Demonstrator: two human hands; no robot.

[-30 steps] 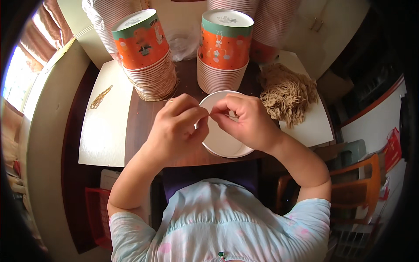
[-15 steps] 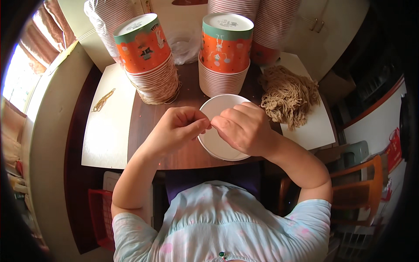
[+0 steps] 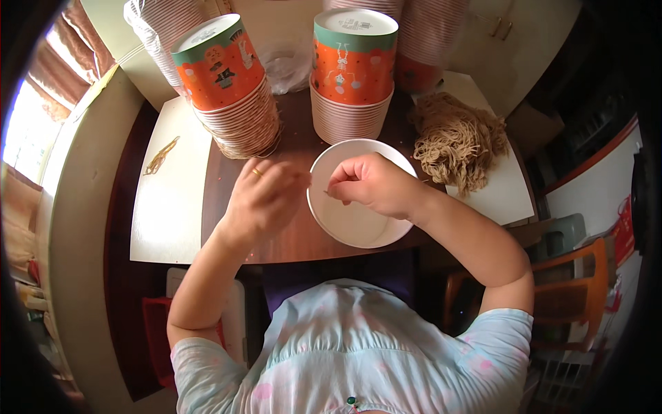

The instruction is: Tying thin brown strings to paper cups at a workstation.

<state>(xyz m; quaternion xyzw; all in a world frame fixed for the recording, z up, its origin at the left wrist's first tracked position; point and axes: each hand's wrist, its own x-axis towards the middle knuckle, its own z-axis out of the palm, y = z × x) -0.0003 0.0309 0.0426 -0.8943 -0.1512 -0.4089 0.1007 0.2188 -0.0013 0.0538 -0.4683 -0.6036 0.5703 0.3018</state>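
Over a white round paper tub (image 3: 358,224) at the table's front edge, my right hand (image 3: 376,181) is pinched closed, thumb against fingers. Whatever is in that pinch, if anything, is too small to make out. Left of the tub's rim, my left hand (image 3: 264,196) is raised with its back up and a ring on one finger. Motion smears its fingers, so I cannot tell how they are held. Behind it stands a stack of orange and green paper tubs (image 3: 221,72), upside down, with tan string around its lower rims. A similar stack (image 3: 354,69) rises behind the white tub.
A heap of tan string (image 3: 458,141) lies at the right on a white board. A small tan bundle (image 3: 161,156) rests on the left white board (image 3: 169,214). Taller stacks of tubs (image 3: 431,41) stand at the back. An orange chair (image 3: 569,293) is at the right.
My hands, fingertips together over the tub before, have come apart. The left has moved left and slightly up, off the tub; the right stays over it. The whole view has shifted slightly.
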